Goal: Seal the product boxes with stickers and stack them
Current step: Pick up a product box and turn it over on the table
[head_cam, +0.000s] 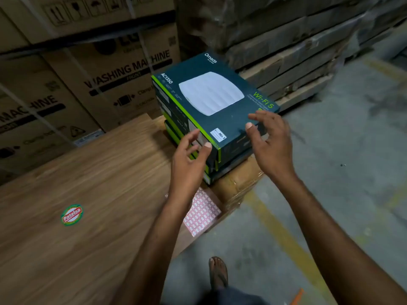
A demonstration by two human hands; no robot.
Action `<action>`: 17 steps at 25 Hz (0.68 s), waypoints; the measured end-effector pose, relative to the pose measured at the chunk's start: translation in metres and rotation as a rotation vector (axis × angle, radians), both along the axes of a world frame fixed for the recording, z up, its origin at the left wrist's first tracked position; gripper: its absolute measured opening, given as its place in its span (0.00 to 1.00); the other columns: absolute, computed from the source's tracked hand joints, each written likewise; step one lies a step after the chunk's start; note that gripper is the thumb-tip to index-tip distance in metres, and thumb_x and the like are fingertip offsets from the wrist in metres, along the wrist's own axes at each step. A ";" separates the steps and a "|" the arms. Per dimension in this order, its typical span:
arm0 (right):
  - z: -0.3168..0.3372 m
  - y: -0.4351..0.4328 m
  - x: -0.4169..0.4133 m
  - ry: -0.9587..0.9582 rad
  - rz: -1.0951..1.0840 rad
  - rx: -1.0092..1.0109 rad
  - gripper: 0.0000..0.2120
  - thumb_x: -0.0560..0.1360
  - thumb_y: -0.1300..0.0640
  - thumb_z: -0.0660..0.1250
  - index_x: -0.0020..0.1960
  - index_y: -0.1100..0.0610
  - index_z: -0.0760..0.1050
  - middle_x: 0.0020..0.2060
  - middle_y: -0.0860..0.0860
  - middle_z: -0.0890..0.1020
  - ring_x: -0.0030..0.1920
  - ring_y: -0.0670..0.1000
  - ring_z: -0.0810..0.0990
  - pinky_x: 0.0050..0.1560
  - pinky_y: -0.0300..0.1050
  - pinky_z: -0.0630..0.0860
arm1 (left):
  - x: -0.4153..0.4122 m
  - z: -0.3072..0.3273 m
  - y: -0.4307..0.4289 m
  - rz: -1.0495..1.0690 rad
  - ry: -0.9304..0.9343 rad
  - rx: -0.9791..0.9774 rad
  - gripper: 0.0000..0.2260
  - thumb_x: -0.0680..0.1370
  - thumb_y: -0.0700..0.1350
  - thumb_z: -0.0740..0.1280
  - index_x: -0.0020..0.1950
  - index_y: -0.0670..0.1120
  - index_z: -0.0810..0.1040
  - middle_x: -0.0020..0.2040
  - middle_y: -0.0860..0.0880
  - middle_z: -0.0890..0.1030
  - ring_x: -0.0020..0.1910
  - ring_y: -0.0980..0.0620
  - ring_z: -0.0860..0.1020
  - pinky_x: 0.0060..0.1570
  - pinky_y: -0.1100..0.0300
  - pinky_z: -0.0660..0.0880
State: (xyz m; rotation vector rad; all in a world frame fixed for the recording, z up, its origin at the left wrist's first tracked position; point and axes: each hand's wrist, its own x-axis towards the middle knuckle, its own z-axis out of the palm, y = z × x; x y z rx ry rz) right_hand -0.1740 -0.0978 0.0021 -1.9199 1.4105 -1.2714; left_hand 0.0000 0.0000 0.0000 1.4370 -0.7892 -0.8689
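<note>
i see left hand and right hand, fingers spread and holding nothing, by the near end of the top omada box; sticker sheet nearby.

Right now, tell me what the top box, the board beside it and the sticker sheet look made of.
Top box: probably printed paperboard, smooth low-sheen; crisp folded edges, printed graphics. Board: wood or wood-look laminate, faint sheen; long grain streaks. Sticker sheet: paper, matte; grid of red-bordered white labels.
</note>
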 end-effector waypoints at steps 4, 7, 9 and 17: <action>-0.009 -0.031 -0.003 0.219 -0.007 0.061 0.18 0.79 0.44 0.66 0.65 0.50 0.81 0.71 0.50 0.75 0.73 0.52 0.68 0.72 0.50 0.66 | -0.014 -0.006 -0.019 -0.037 -0.128 0.089 0.21 0.82 0.48 0.71 0.73 0.61 0.73 0.81 0.56 0.66 0.77 0.63 0.63 0.76 0.57 0.65; -0.013 -0.048 -0.002 0.378 -0.012 0.117 0.23 0.79 0.40 0.63 0.69 0.47 0.78 0.76 0.51 0.69 0.79 0.53 0.60 0.76 0.57 0.60 | -0.020 -0.012 -0.027 -0.036 -0.193 0.101 0.22 0.82 0.46 0.71 0.76 0.55 0.73 0.83 0.55 0.59 0.70 0.72 0.60 0.65 0.75 0.62; -0.011 -0.056 -0.003 0.399 -0.024 0.170 0.23 0.80 0.40 0.65 0.72 0.47 0.75 0.79 0.52 0.66 0.81 0.55 0.56 0.79 0.58 0.56 | -0.021 -0.014 -0.027 -0.039 -0.221 0.088 0.22 0.82 0.44 0.72 0.76 0.54 0.74 0.83 0.54 0.58 0.70 0.71 0.61 0.55 0.85 0.61; 0.005 -0.059 0.005 0.334 -0.034 0.366 0.29 0.75 0.40 0.73 0.74 0.43 0.71 0.83 0.51 0.57 0.83 0.56 0.50 0.80 0.62 0.52 | -0.010 -0.014 -0.016 -0.100 -0.223 0.071 0.21 0.82 0.42 0.70 0.72 0.60 0.74 0.82 0.58 0.57 0.78 0.61 0.62 0.63 0.75 0.67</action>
